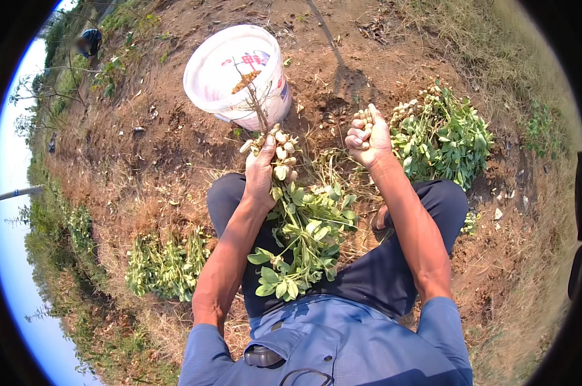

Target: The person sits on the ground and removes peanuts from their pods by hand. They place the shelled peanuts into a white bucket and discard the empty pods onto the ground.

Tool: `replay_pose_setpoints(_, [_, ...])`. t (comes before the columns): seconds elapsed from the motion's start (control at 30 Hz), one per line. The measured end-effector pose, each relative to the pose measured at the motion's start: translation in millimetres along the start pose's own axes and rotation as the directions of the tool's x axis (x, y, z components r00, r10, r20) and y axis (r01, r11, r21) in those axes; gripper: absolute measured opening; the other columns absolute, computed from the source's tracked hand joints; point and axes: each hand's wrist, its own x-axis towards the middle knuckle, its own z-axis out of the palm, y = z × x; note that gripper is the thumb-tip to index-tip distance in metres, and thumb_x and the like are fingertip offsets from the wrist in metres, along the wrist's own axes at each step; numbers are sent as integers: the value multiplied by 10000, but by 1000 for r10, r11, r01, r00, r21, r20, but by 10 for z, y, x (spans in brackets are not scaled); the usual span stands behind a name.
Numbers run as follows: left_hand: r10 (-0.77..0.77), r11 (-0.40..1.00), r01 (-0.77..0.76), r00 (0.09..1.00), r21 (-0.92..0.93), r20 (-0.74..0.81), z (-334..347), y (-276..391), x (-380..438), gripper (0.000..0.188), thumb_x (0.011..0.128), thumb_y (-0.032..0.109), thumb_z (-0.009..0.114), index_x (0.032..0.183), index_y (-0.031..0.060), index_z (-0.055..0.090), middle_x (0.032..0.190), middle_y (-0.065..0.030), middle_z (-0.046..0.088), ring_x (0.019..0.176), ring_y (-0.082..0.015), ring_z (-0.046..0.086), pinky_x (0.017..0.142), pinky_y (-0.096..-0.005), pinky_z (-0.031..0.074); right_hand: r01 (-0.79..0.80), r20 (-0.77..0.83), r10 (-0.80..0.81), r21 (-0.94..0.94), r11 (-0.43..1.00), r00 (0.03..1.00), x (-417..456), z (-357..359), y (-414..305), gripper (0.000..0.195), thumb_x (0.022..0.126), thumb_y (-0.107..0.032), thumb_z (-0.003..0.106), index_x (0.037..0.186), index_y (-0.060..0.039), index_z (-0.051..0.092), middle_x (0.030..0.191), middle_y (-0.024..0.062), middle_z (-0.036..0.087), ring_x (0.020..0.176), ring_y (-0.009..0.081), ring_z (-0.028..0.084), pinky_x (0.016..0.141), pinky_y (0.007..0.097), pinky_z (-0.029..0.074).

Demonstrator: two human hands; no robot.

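Note:
My left hand (261,173) grips a peanut plant near its roots. Pale pods (283,152) cluster beside the thumb, and the leafy stems (305,236) hang down over my lap. Several loose peanut pods (364,126) are held in the curled fingers of my right hand (370,135), which is raised to the right of the plant. A white plastic bucket (277,99) stands on the soil beyond my left hand; the plant's thin roots reach across its near side. Inside the bucket a small heap of brownish pods (246,82) shows.
A pile of peanut plants with pods (445,135) lies on the ground beyond my right knee. More leafy plants (168,265) lie left of my left forearm. Dry grass (484,48) borders the bare soil at right. Another person (92,41) is bent over far off at upper left.

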Motion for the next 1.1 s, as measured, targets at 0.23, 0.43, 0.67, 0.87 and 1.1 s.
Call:
replay_pose_setpoints(0.23, [-27, 993, 27, 1000, -118, -3, -64, -32, 65, 258, 1065, 310, 574, 1163, 74, 606, 924, -59, 692, 713, -168, 691, 529, -282, 576, -43, -23, 43, -12, 999, 999, 68, 151, 82, 411, 1045, -458, 566, 937, -62, 591, 646, -22, 520, 432, 85, 427, 382, 249, 329])
replay_pose_setpoints(0.43, [-8, 979, -6, 998, -205, -69, -218, 4, 89, 267, 1086, 307, 516, 1122, 61, 612, 913, -64, 679, 711, -188, 685, 579, -315, 597, 24, 33, -18, -174, 985, 999, 290, 881, 269, 404, 1039, -470, 574, 930, -81, 566, 677, -17, 540, 433, 68, 408, 383, 234, 318])
replay_pose_setpoints(0.67, [2, 957, -11, 999, -290, -33, -247, -31, 134, 204, 1080, 256, 525, 1102, 64, 591, 942, -70, 651, 784, -202, 671, 673, -395, 630, 451, 349, -294, -572, 685, 890, 1099, 2347, 711, 580, 1041, -524, 536, 1184, 38, 549, 912, 112, 612, 620, 160, 579, 565, 337, 502])
replay_pose_setpoints(0.87, [-15, 967, 4, 999, -253, -40, -193, -30, 135, 223, 1057, 272, 569, 1113, 64, 626, 901, -67, 693, 736, -189, 696, 644, -375, 629, 548, 618, -388, -786, -286, 684, 1274, 2304, 687, 854, 936, -543, 695, 1459, 90, 460, 1406, 303, 564, 1311, 362, 574, 1082, 446, 488])
replay_pose_setpoints(1.1, [-6, 959, 34, 995, -280, 100, -140, 44, 37, 329, 1070, 322, 540, 1231, 46, 619, 1047, -82, 725, 875, -205, 726, 766, -381, 626, 311, 338, 65, -914, 260, 939, -90, 927, 447, 653, 987, -471, 673, 1387, 32, 559, 1244, 152, 684, 1140, 223, 656, 991, 368, 529])
